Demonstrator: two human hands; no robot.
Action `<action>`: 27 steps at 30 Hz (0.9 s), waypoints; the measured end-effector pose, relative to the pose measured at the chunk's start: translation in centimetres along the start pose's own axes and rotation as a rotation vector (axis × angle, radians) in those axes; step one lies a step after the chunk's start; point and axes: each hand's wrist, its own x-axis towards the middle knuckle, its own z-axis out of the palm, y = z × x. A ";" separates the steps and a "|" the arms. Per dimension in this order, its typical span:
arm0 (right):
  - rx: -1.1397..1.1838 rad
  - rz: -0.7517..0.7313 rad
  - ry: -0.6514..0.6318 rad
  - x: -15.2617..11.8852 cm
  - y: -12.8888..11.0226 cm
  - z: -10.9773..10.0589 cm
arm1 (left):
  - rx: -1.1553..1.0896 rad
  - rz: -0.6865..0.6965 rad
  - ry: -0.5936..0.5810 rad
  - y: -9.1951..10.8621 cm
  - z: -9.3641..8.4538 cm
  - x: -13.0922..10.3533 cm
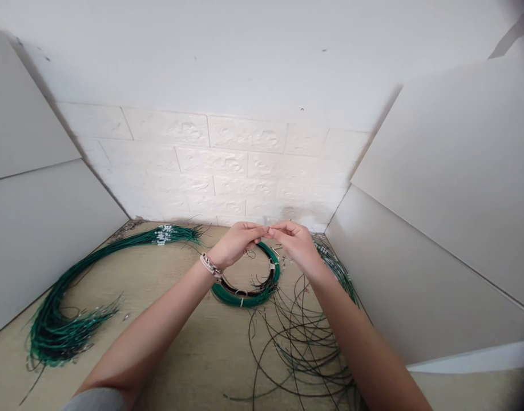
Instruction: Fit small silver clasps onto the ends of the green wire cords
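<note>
— Head view: where's the green cord coil [245, 297]?
— Mid-worktop, toward the back edge, under both hands.
— Hands?
— Left hand [235, 244] and right hand [297, 242] meet fingertip to fingertip, pinching something too small to tell.

Thin dark green cord end [268, 231], barely visible, pinched between both hands' fingertips above the wooden table; coiled green-and-black cord ring [245, 297] flat just beneath, near loose dark strands.
</note>
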 end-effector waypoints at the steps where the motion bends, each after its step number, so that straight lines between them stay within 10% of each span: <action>1: -0.070 -0.039 0.017 -0.1 0.0 0.1 | -0.081 -0.017 -0.016 -0.2 0.0 0.1; 11: -0.906 -0.360 0.128 -1.9 -1.1 0.8 | -0.278 -0.056 -0.045 -0.5 -0.2 0.4; 27: -0.811 -0.239 0.095 -2.1 -2.5 0.3 | -0.045 -0.035 -0.037 0.2 -0.2 -0.1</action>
